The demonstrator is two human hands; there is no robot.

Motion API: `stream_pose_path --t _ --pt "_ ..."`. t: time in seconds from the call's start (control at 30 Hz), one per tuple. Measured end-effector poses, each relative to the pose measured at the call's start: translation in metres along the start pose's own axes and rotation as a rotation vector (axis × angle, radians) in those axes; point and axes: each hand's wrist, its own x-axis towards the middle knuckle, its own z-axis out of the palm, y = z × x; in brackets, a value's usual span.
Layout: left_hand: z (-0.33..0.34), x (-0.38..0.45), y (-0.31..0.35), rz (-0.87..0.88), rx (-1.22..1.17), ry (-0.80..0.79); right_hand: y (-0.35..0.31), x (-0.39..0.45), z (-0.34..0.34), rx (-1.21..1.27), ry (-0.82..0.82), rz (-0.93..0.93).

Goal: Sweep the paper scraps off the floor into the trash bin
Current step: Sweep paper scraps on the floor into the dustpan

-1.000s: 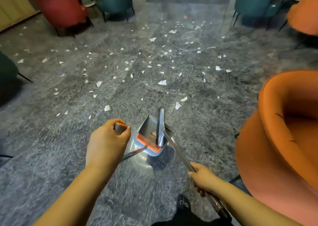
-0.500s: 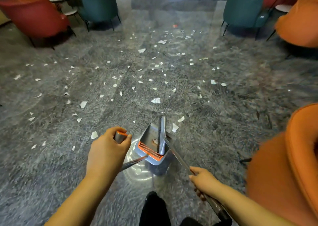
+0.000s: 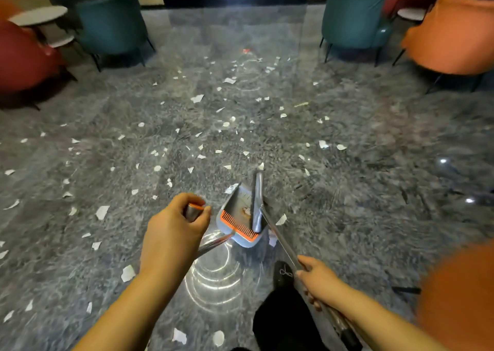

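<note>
**Scraps everywhere, pan and broom in hand**

While white paper scraps [image 3: 197,98] lay scattered over the whole grey marbled floor [image 3: 374,163], from right beside the person's feet out toward the far chairs, one red scrap [image 3: 246,51] showed among the most distant ones. A grey dustpan [image 3: 238,218] with an orange comb edge [image 3: 238,225] sat low over the floor just ahead of the person, a small bit of debris lying inside it. The broom [image 3: 258,201] had its grey head lying in the pan, its far end sticking out past the pan's front lip, and its metal shaft ran back to the right.

The left hand [image 3: 171,237] gripped the top of the pan's upright handle [image 3: 193,211], fingers [image 3: 184,198] curled round the orange-capped end with the thumb closing against it. The right hand [image 3: 318,281] held the broom shaft lower down, fingers wrapped round the metal. A black shoe [image 3: 284,273] and dark trouser leg stood between the two arms.

Farther out, two teal chairs [image 3: 352,16] faced each other across the floor, a red chair [image 3: 24,56] stood at the left, an orange chair [image 3: 454,35] at the right, and another, blurred orange one sat close by the right arm. Small round white benches [image 3: 38,15] stood beside the chairs. I saw no trash bin from there.
</note>
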Motion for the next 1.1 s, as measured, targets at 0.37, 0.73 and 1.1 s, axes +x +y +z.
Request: stream_pose_path --t 0.37,0.73,1.1 --pt "0.069 0.232 0.048 -0.072 -0.047 0.092 -0.183 0.177 -0.098 -0.158 -0.070 -0.050" --pt "0.081 0.445 0.050 -0.112 -0.126 0.200 -0.376 0.342 -0.122 -0.239 -0.059 -0.185" --pt "0.074 0.706 0.060 -0.027 -0.157 0.236 -0.607 0.514 -0.147 -0.229 -0.041 -0.194"
